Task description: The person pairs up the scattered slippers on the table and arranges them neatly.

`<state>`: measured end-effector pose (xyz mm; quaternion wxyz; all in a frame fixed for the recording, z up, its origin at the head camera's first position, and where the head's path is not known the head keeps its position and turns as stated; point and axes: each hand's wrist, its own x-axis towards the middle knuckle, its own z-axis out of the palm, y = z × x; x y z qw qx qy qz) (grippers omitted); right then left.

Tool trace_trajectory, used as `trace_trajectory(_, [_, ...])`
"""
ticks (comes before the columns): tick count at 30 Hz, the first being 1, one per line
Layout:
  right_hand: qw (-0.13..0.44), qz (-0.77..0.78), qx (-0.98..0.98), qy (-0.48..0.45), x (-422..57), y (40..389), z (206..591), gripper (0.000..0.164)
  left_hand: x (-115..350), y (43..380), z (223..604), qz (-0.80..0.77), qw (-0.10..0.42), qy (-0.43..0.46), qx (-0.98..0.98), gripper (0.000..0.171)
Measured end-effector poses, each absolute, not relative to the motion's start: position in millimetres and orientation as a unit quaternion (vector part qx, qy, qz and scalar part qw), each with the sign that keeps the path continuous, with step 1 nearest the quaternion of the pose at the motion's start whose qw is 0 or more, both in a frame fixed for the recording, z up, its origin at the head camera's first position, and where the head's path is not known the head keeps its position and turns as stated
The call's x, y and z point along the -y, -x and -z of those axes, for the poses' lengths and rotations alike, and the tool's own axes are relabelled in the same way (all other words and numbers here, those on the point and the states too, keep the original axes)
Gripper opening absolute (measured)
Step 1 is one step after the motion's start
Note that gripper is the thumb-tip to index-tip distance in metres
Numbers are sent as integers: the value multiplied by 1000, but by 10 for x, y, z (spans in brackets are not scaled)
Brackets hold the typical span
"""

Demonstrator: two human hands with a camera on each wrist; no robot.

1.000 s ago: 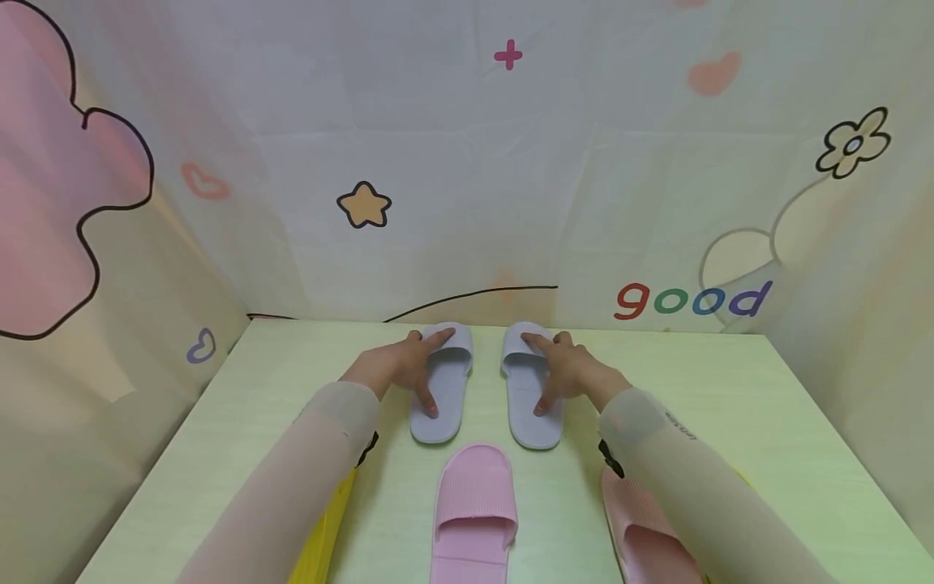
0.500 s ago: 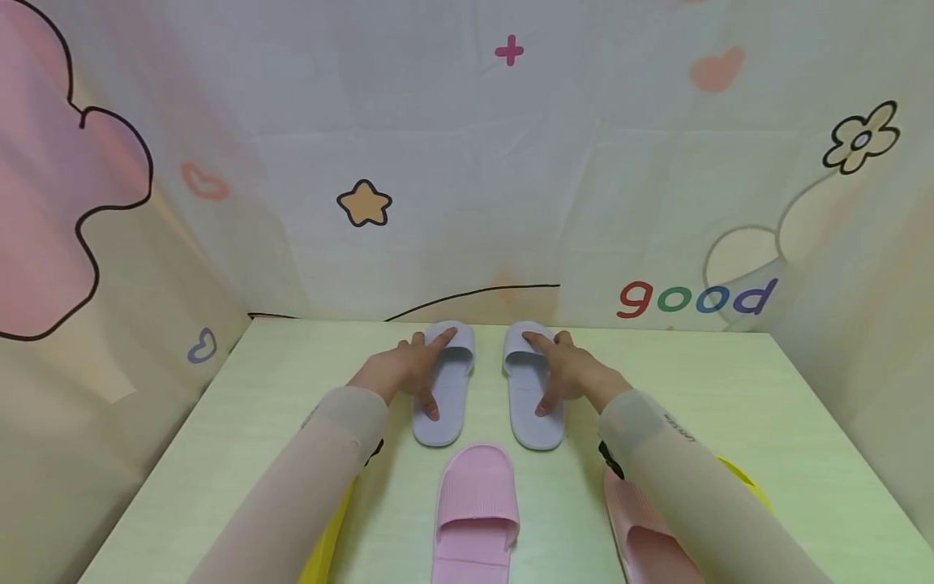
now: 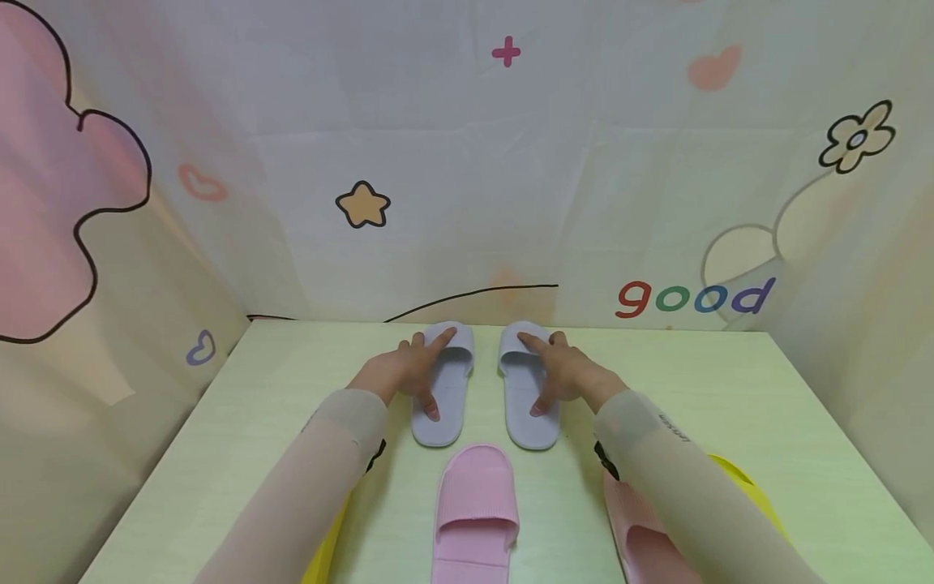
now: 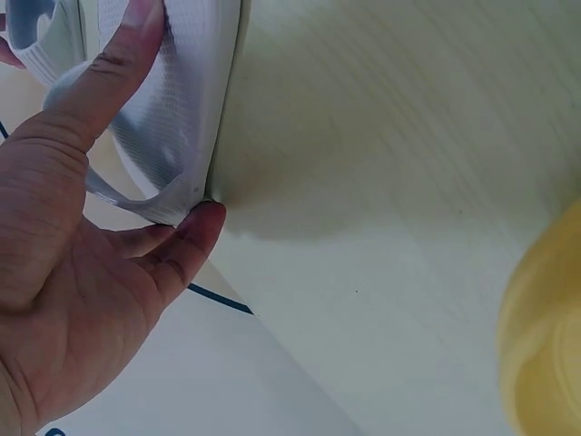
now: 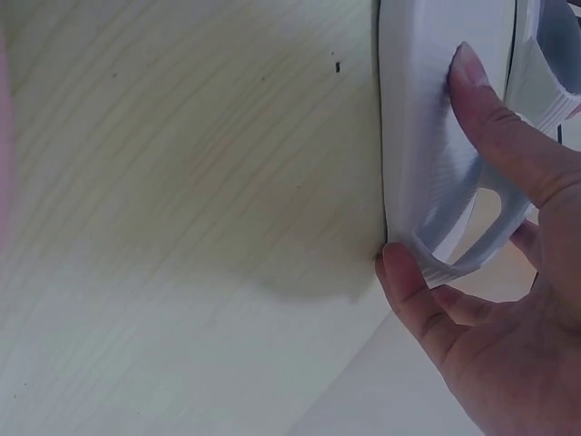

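Head view: we see two pale slippers lying side by side and apart at the far edge of the table [image 3: 255, 414], beneath a printed backdrop [image 3: 452, 122]. The left hand [image 3: 405, 370] grasps the left pale slipper [image 3: 450, 388], thumb on the insole and fingers at the strap and outer edge. The right hand [image 3: 575, 373] grips the right pale slipper [image 3: 520, 393] in mirrored fashion. Nearer us lie a pink slipper [image 3: 477, 499] and, partly behind the right sleeve [image 3: 689, 478], a salmon slipper [image 3: 631, 507].
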<state>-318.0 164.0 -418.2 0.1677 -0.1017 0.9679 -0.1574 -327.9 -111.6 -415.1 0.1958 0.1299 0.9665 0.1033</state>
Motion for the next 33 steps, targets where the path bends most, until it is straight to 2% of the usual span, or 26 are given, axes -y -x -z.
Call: trace_trajectory(33, [157,138,-971,114,-1508,3185,4204,128,1080,3302,4174,-126,185,-136,-965,148])
